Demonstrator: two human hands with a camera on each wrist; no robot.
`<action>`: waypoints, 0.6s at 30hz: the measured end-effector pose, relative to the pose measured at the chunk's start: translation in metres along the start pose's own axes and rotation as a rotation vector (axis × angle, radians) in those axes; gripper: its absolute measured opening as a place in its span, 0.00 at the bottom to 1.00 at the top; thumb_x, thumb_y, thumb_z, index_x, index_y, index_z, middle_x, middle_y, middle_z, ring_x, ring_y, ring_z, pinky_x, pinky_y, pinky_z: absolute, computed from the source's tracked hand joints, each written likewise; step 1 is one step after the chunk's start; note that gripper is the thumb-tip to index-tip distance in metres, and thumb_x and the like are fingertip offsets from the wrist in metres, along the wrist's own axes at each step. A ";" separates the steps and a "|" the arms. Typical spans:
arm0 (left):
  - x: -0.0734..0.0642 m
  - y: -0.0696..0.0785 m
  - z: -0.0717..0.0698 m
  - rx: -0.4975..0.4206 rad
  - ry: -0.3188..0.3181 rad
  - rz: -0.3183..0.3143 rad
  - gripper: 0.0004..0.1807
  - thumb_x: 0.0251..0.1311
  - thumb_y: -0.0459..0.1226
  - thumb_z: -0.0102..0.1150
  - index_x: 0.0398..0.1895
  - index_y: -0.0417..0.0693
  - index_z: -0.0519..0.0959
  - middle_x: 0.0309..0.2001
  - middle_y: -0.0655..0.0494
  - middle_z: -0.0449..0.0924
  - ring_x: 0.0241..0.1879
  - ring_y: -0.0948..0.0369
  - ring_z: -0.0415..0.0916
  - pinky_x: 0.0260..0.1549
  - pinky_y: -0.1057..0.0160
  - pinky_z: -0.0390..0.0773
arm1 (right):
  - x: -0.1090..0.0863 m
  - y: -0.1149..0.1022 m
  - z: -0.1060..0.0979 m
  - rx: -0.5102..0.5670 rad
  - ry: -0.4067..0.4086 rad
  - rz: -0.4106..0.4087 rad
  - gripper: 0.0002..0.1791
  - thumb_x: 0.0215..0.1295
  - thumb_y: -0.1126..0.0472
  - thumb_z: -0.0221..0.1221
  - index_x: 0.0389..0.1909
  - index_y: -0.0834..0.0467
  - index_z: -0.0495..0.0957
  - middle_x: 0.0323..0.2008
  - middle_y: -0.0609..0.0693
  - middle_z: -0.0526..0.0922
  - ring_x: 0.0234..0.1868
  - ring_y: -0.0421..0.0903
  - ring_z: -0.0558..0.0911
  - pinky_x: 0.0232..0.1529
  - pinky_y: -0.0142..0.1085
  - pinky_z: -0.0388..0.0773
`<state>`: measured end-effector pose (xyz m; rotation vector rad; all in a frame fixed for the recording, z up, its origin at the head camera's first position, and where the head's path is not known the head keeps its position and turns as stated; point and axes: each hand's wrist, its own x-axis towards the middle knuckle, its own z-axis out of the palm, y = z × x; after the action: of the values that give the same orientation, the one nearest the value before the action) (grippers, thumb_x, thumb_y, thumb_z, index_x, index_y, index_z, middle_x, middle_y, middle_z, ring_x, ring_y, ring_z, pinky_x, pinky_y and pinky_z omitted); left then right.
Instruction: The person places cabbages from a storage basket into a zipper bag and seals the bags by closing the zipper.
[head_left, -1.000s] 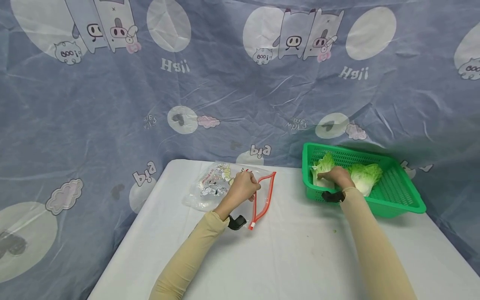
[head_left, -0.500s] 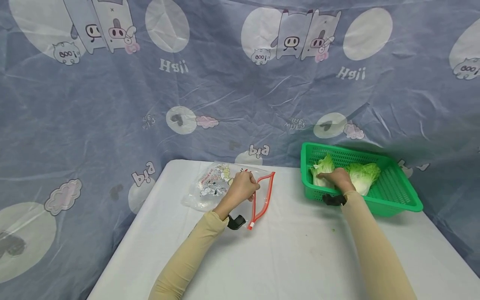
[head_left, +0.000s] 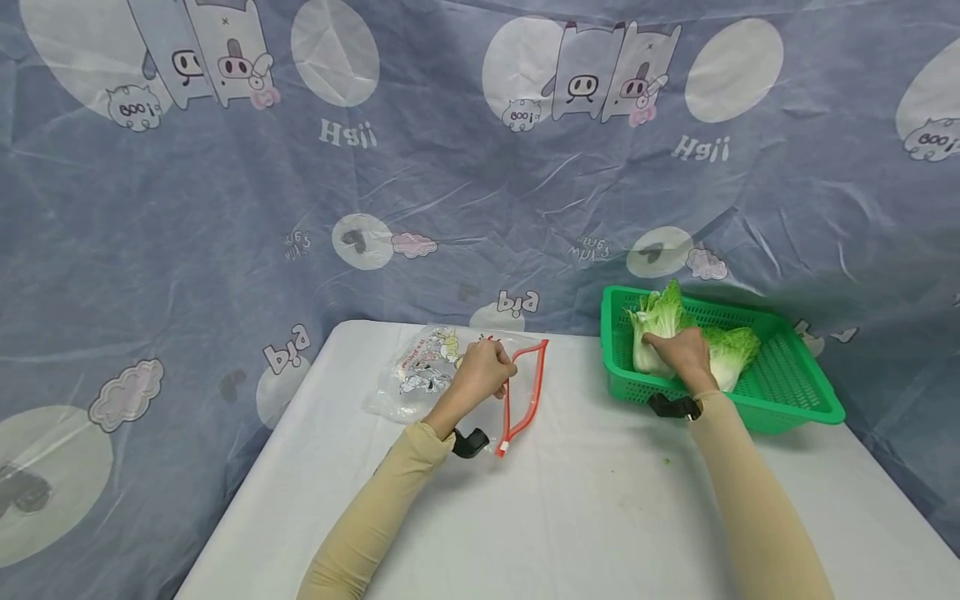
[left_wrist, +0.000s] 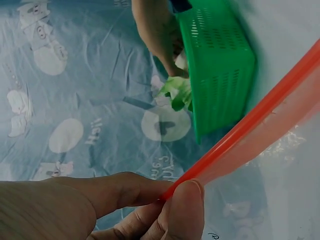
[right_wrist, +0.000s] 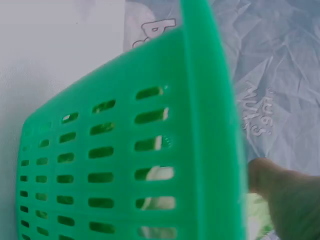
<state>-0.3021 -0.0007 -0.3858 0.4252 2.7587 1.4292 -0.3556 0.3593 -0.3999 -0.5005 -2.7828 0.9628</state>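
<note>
My left hand (head_left: 480, 372) pinches the red zip edge (left_wrist: 240, 131) of a clear zip bag (head_left: 390, 393) between thumb and fingers. The bag lies on the table with cartoon prints on it, and its red-edged mouth stands apart, facing right. Over the green basket (head_left: 798, 414), my right hand (head_left: 686, 357) grips a napa cabbage (head_left: 660, 318), thumb on its near left side. This cabbage stands tilted, leafy end up, partly above the rim. A second napa cabbage (head_left: 733, 348) lies to its right in the basket. In the right wrist view, the basket wall hides most of the hand and cabbage.
A white-covered table (head_left: 570, 517) spreads beneath everything. Behind it hangs a blue-grey printed curtain (head_left: 465, 192), close to the basket's back side. Small green bits (head_left: 667, 461) lie on the cloth in front of the basket.
My right hand has raised the left cabbage a little, so its leaves now reach above the basket's rim. My left hand stays on the bag's edge, almost still.
</note>
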 end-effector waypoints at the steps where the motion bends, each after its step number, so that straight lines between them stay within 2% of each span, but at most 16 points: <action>1: 0.000 0.000 -0.001 -0.002 0.000 0.002 0.07 0.59 0.31 0.60 0.23 0.42 0.77 0.17 0.51 0.80 0.12 0.60 0.79 0.17 0.67 0.79 | 0.000 -0.001 0.000 0.009 0.025 -0.002 0.29 0.57 0.39 0.60 0.19 0.56 0.58 0.16 0.46 0.57 0.16 0.44 0.61 0.18 0.39 0.63; 2: 0.000 0.000 -0.001 -0.006 0.002 0.003 0.07 0.59 0.31 0.60 0.23 0.42 0.77 0.18 0.50 0.80 0.12 0.59 0.79 0.17 0.67 0.79 | -0.001 -0.002 0.001 0.027 0.052 -0.006 0.30 0.58 0.38 0.60 0.21 0.56 0.57 0.17 0.48 0.56 0.17 0.46 0.60 0.18 0.39 0.62; 7: -0.001 0.001 -0.004 -0.017 0.013 0.019 0.06 0.59 0.31 0.58 0.24 0.42 0.77 0.18 0.50 0.80 0.15 0.56 0.81 0.16 0.68 0.78 | -0.007 -0.006 0.005 0.153 0.171 -0.014 0.32 0.59 0.36 0.57 0.39 0.62 0.60 0.32 0.54 0.61 0.30 0.52 0.65 0.29 0.40 0.64; 9: -0.002 0.002 -0.005 -0.013 0.021 0.024 0.06 0.59 0.31 0.58 0.24 0.42 0.77 0.18 0.50 0.80 0.15 0.56 0.81 0.16 0.68 0.76 | -0.010 -0.008 0.007 0.217 0.213 -0.027 0.36 0.60 0.37 0.57 0.50 0.62 0.56 0.38 0.54 0.62 0.36 0.52 0.66 0.33 0.41 0.65; 14: -0.002 0.003 -0.007 -0.019 0.037 0.025 0.05 0.57 0.30 0.57 0.25 0.42 0.78 0.18 0.48 0.81 0.15 0.57 0.81 0.15 0.68 0.76 | -0.018 -0.014 0.009 0.370 0.324 -0.091 0.34 0.59 0.41 0.59 0.49 0.59 0.53 0.38 0.48 0.57 0.37 0.49 0.60 0.36 0.44 0.59; 18: -0.003 0.003 -0.008 -0.038 0.051 0.017 0.04 0.57 0.29 0.57 0.25 0.42 0.77 0.18 0.47 0.82 0.14 0.59 0.80 0.14 0.67 0.76 | -0.026 -0.022 0.009 0.444 0.388 -0.148 0.32 0.59 0.42 0.60 0.48 0.58 0.53 0.38 0.44 0.55 0.37 0.46 0.58 0.38 0.43 0.56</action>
<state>-0.2999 -0.0059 -0.3786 0.4182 2.7686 1.5151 -0.3388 0.3286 -0.3942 -0.3599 -2.1473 1.2466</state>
